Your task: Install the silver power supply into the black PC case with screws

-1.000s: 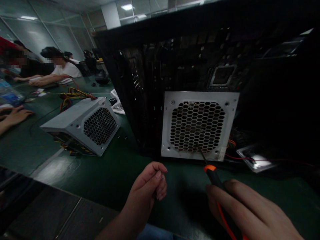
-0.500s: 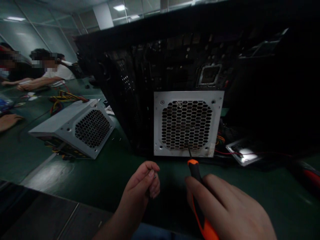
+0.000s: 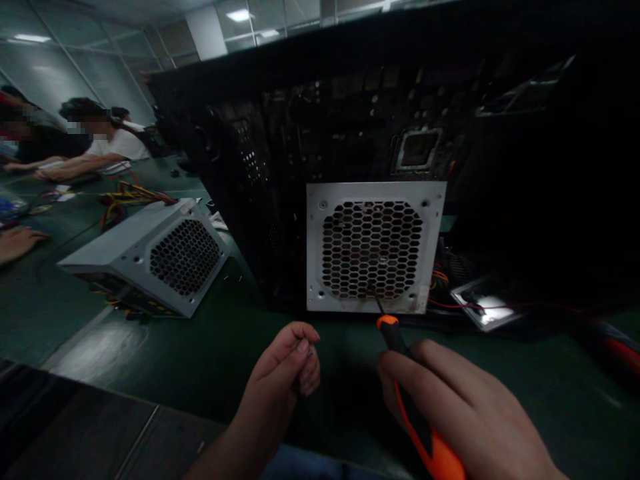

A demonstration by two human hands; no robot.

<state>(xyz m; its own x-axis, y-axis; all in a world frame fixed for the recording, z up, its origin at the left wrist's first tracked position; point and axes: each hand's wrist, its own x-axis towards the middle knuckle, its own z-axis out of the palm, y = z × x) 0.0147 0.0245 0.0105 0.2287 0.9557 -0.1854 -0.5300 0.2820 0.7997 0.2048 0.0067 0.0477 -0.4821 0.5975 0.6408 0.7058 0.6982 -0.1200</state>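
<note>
In my right hand (image 3: 460, 393) is an orange and black screwdriver (image 3: 400, 343), its fingers closed round the handle. The shaft slants up to the left, with the tip over the lower part of the honeycomb grille on a grey power supply (image 3: 316, 247). That unit sits in the lower part of an open black computer case (image 3: 260, 220). Below the unit, my left hand (image 3: 287, 363) is closed, thumb pressed to the fingers. A small metal piece (image 3: 310, 353) glints in that pinch, too small to make out exactly.
A second grey power supply (image 3: 145, 257) with bundled cables (image 3: 133, 193) rests on the green table (image 3: 215, 353) at left. Tiny metal bits lie near it. A red and black object (image 3: 620, 350) is at far right. Several people sit across the left; another hand (image 3: 20, 243) rests there.
My right hand and the screwdriver handle have shifted slightly right, so the screwdriver leans more. My left hand stays in place, still closed.
</note>
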